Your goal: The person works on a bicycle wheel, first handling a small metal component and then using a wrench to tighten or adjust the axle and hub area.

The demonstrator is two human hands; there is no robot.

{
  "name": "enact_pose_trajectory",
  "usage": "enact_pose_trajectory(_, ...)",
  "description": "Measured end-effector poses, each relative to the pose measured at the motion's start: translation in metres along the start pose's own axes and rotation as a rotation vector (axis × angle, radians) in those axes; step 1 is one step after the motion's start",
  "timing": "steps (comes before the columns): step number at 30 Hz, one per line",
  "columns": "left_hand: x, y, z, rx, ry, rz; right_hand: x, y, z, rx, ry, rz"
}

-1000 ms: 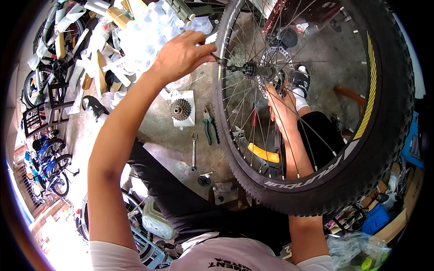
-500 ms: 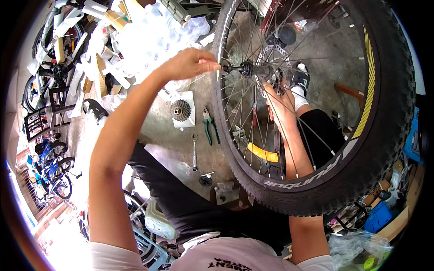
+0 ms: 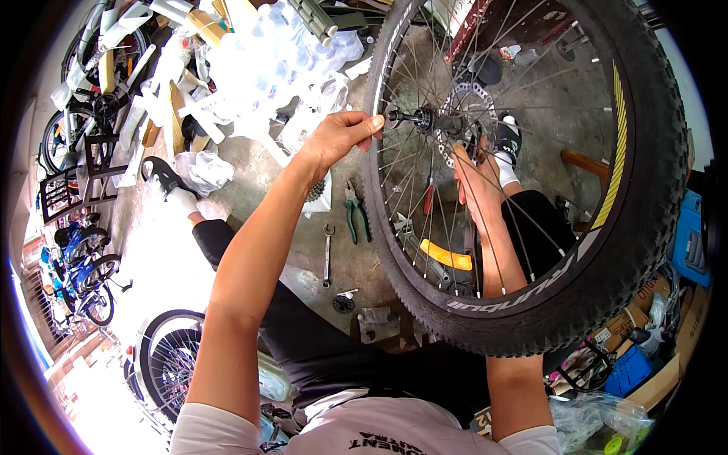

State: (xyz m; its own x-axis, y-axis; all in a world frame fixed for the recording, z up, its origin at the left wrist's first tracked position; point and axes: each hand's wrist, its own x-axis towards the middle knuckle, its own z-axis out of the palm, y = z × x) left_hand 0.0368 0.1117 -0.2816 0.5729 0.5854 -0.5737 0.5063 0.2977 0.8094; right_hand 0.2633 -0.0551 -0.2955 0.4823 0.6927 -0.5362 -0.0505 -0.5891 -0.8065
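A bicycle wheel [image 3: 649, 152] with a knobby tyre fills the right half of the head view. My left hand [image 3: 350, 136] pinches a small dark fitting [image 3: 391, 119] at the outer end of the hub axle [image 3: 415, 120]. Behind the spokes, my right hand [image 3: 476, 180] grips the wheel near the brake disc [image 3: 466, 95], its fingertips partly hidden. Pliers with green handles [image 3: 356, 212] and a steel spanner [image 3: 327, 254] lie on the floor below. A cog cassette [image 3: 318, 189] is mostly hidden by my left arm. A red-handled tool [image 3: 428, 199] shows through the spokes.
White scrap packaging [image 3: 265, 61] is piled at the upper left. Bicycles [image 3: 83, 280] line the left side, and another wheel [image 3: 171, 356] is at the lower left. Blue cases [image 3: 690, 235] and cardboard are at the right. My outstretched legs frame the floor patch, with a wooden stool [image 3: 584, 167] at right.
My left arm has swung right and now covers much of the cassette. That hand has moved lower, its thumb now at the axle's end. The right hand stays at the disc.
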Motion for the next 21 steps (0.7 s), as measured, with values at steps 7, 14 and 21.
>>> enact_pose_trajectory(7, -0.003, -0.006, 0.012, 0.078, 0.066, 0.088, -0.004, -0.002, -0.001, 0.072, 0.017, 0.036)
enact_pose_trajectory(14, -0.009, -0.011, 0.027, -0.064, 0.127, 0.049, -0.003, -0.002, -0.002, -0.032, 0.011, 0.081)
enact_pose_trajectory(21, 0.002, -0.019, 0.021, -0.059, 0.042, 0.107, -0.010, -0.004, 0.011, 0.097, 0.107, -0.183)
